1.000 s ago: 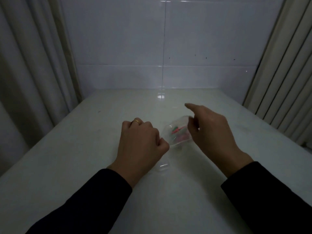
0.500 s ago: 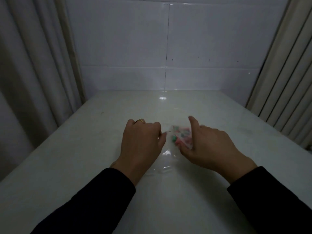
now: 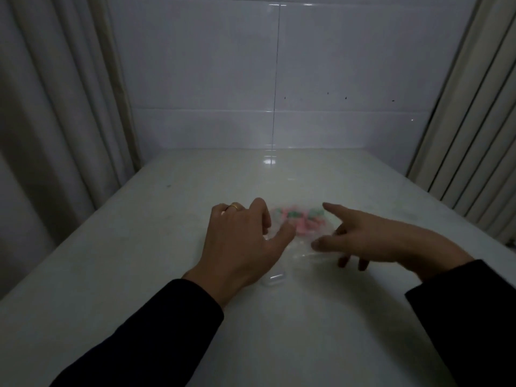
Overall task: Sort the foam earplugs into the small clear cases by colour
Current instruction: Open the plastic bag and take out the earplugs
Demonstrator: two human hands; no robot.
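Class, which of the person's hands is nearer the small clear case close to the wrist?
Left. The left hand lies beside the small clear case; the right hand is farther right.

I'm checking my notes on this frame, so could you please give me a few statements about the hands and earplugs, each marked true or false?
1. The earplugs lie between the two hands. True.
2. All the earplugs are blue. False: they look pink and green, though blurred.
3. The left hand wears a ring. True.
4. The right hand is a clenched fist. False: its fingers are spread.
5. A small clear case lies by the left wrist. True.
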